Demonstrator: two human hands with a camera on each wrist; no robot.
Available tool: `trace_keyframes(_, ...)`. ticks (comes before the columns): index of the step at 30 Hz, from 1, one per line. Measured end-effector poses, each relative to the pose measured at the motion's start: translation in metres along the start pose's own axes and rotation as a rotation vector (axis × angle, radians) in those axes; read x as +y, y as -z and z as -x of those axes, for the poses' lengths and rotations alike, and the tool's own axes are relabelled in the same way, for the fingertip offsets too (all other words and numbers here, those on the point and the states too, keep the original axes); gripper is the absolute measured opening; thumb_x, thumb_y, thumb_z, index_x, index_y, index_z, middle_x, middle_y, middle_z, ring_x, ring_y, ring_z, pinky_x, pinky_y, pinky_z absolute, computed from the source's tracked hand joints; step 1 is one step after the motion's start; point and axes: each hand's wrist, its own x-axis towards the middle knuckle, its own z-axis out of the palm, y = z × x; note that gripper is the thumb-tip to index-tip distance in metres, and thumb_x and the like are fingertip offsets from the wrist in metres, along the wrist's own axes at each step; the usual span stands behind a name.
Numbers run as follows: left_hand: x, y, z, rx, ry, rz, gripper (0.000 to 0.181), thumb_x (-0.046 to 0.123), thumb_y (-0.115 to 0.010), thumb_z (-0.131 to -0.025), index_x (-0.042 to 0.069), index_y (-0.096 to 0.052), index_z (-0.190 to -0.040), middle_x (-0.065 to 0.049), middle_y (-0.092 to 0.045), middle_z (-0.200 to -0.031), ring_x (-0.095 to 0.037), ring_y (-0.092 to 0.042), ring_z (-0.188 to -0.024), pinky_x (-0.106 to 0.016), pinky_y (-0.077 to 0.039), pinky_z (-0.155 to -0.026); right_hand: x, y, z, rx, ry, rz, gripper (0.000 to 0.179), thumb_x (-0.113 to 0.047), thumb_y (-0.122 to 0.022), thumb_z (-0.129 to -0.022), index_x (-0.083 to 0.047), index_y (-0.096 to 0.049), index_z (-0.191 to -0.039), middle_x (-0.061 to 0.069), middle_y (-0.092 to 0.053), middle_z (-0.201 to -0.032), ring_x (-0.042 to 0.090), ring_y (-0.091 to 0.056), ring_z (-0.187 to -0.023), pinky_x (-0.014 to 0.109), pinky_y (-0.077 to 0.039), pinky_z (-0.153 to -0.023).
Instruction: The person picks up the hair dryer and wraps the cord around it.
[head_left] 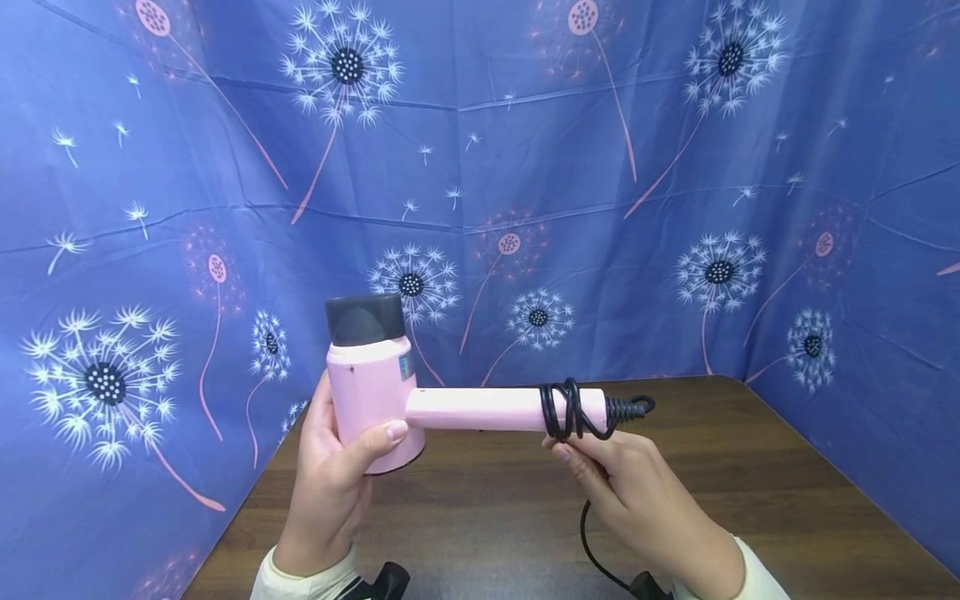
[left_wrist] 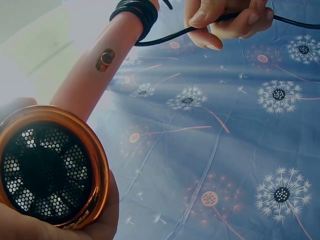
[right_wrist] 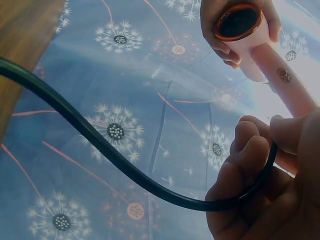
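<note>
**Pink hair dryer held in the air by two hands, black cord wound round its handle**

Above a brown wooden desk, the dryer lies sideways, its handle's long axis running left to right, nearly level. The left hand has its grip curled round the barrel, thumb in front, with the black nozzle pointing up. The right hand's grip is closed on the loose cord, pinching it just below the handle's right end, where several loops wrap round. So the right hand is the nearer one to those loops, which sit above its fingertips; the left is at the opposite end. From the right hand, the cord's free length hangs down. Behind is a blue dandelion-print cloth.
</note>
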Motion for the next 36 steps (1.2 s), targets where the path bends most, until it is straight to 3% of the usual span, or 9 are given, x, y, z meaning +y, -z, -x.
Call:
trace_keyframes(6, -0.001, 0.000, -0.001, 0.015, -0.018, 0.014, 0.078, -0.016, -0.065, -0.079, 0.005, -0.042, -0.150, -0.022, -0.058, -0.134, -0.031, -0.064, -0.112, -0.039, -0.060, -0.089, -0.002, 0.000, -0.001, -0.033, -0.031, -0.010, 0.022, -0.007, -0.068, -0.098, -0.027, -0.072, -0.106, -0.021, -0.070, -0.094, -0.006, -0.055, -0.074, 0.011, -0.046, -0.064)
trace_keyframes(13, -0.002, 0.000, -0.001, 0.056, -0.022, 0.015, 0.077, -0.017, -0.065, -0.078, 0.006, -0.044, -0.148, -0.020, -0.059, -0.132, -0.029, -0.063, -0.109, -0.039, -0.060, -0.088, -0.003, -0.002, 0.000, -0.025, 0.020, -0.028, 0.025, -0.004, -0.068, -0.097, -0.024, -0.071, -0.113, -0.017, -0.071, -0.104, -0.002, -0.065, -0.087, 0.012, -0.053, -0.079)
trace_keyframes(18, -0.003, 0.000, -0.001, 0.080, -0.024, 0.007, 0.077, -0.018, -0.065, -0.079, 0.007, -0.044, -0.148, -0.020, -0.059, -0.132, -0.030, -0.062, -0.111, -0.040, -0.060, -0.088, -0.004, -0.004, 0.000, -0.004, 0.069, -0.050, 0.024, -0.001, -0.069, -0.094, -0.017, -0.072, -0.112, -0.012, -0.074, -0.105, 0.002, -0.070, -0.091, 0.013, -0.056, -0.080)
trace_keyframes(26, -0.002, -0.001, -0.004, 0.113, -0.038, 0.003, 0.076, -0.018, -0.065, -0.080, 0.008, -0.044, -0.148, -0.020, -0.058, -0.134, -0.033, -0.061, -0.116, -0.040, -0.059, -0.091, -0.008, -0.005, -0.003, 0.012, 0.126, -0.077, 0.021, -0.001, -0.069, -0.095, -0.015, -0.072, -0.110, -0.012, -0.073, -0.101, -0.001, -0.067, -0.085, 0.014, -0.055, -0.074)
trace_keyframes(33, -0.003, 0.000, -0.004, 0.139, -0.029, -0.014, 0.078, -0.019, -0.066, -0.080, 0.011, -0.045, -0.150, -0.022, -0.056, -0.137, -0.034, -0.061, -0.117, -0.040, -0.060, -0.091, -0.012, -0.004, -0.003, 0.016, 0.182, -0.049, 0.005, -0.015, -0.065, -0.102, -0.020, -0.065, -0.100, -0.017, -0.054, -0.080, -0.006, -0.044, -0.068, 0.007, -0.039, -0.060)
trace_keyframes(36, -0.002, 0.000, -0.004, 0.145, -0.029, -0.020, 0.078, -0.018, -0.067, -0.080, 0.010, -0.046, -0.149, -0.023, -0.055, -0.137, -0.034, -0.060, -0.117, -0.039, -0.060, -0.091, -0.014, -0.003, -0.002, 0.016, 0.201, -0.033, 0.007, -0.020, -0.061, -0.105, -0.019, -0.067, -0.102, -0.017, -0.057, -0.082, -0.007, -0.045, -0.068, 0.007, -0.040, -0.060)
